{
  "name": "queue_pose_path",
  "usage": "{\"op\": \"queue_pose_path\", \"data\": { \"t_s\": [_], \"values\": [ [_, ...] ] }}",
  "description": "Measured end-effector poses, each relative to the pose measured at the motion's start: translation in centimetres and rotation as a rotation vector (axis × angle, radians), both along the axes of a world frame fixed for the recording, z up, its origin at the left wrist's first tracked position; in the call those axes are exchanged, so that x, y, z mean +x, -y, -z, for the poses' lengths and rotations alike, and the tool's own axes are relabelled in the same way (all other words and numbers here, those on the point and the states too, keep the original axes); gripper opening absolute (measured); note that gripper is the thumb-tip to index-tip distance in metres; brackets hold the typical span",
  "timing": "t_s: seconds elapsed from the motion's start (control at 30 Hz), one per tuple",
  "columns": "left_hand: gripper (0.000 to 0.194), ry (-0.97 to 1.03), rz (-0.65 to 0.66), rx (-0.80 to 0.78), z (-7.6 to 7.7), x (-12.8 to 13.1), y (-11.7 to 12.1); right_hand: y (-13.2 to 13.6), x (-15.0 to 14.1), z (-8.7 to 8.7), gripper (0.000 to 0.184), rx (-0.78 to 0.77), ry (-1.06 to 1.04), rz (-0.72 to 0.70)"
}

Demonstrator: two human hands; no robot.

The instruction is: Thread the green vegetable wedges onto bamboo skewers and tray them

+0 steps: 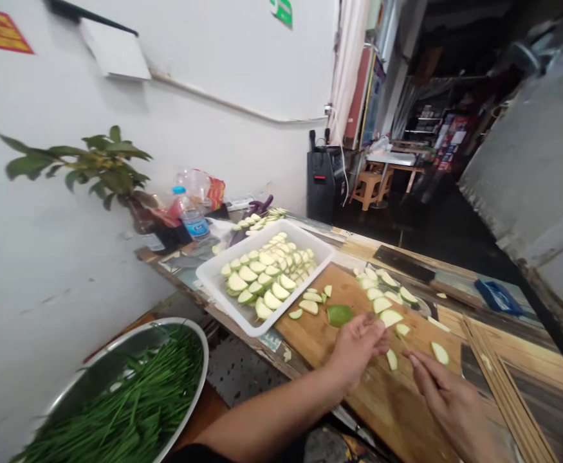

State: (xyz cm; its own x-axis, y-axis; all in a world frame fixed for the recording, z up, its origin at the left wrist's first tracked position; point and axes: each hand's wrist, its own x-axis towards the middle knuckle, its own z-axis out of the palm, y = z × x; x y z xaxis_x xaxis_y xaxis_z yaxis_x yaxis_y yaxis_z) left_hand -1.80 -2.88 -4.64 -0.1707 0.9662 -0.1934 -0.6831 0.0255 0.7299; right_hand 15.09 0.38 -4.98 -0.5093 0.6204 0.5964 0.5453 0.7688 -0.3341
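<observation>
My left hand (358, 347) is closed over the wooden cutting board (305, 341), its fingertips pinching what looks like a pale, green-skinned vegetable slice (390, 317). To its right, my right hand (448, 399) pinches a thin wooden skewer, of which only a bit near the fingertips shows. Around both hands lie loose half-round slices (439, 353), and a green end piece (340, 315) sits just beyond my left hand. A white plastic tray (258, 326) past the board is filled with rows of skewered slices (266, 273).
Bare wooden skewers (506, 386) lie in a bundle at the right. A blue basket (498, 297) stands behind them. At lower left is a metal bowl (204, 360) of green leafy stalks (131, 392). A water bottle (194, 220), a potted plant (110, 164) and purple eggplants (260, 206) line the wall.
</observation>
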Motion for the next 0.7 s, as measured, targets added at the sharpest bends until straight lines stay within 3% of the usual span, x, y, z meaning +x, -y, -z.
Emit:
{"op": "queue_pose_path", "data": {
  "t_s": [0.13, 0.2, 0.3, 0.47, 0.63, 0.7],
  "values": [
    [0.033, -0.493, -0.216, 0.122, 1.2, -1.5, 1.8, -3.8, -2.7, -4.4, 0.024, 0.1, 0.082, -0.111],
    [0.025, -0.691, -0.272, 0.175, 1.8, -2.4, 2.5, -5.6, -5.7, -6.6, 0.024, 0.095, 0.166, -0.224],
    [0.025, -0.8, -0.311, 0.19, 2.7, -3.3, 3.0, -7.8, -11.5, -8.7, 0.023, 0.117, 0.297, -0.401],
    [0.028, -0.845, -0.27, 0.188, 3.5, -3.8, 2.7, -10.2, -21.1, -9.1, 0.024, 0.305, 0.464, -0.632],
    [0.033, -0.871, -0.205, 0.207, 3.5, -4.0, 2.9, -11.9, -28.5, -8.3, 0.022, 0.326, 0.587, -0.78],
    [0.031, -0.754, -0.168, 0.153, 3.5, -4.1, 2.9, -12.5, -30.9, -7.9, 0.017, 0.314, 0.629, -0.809]
  ]
}}
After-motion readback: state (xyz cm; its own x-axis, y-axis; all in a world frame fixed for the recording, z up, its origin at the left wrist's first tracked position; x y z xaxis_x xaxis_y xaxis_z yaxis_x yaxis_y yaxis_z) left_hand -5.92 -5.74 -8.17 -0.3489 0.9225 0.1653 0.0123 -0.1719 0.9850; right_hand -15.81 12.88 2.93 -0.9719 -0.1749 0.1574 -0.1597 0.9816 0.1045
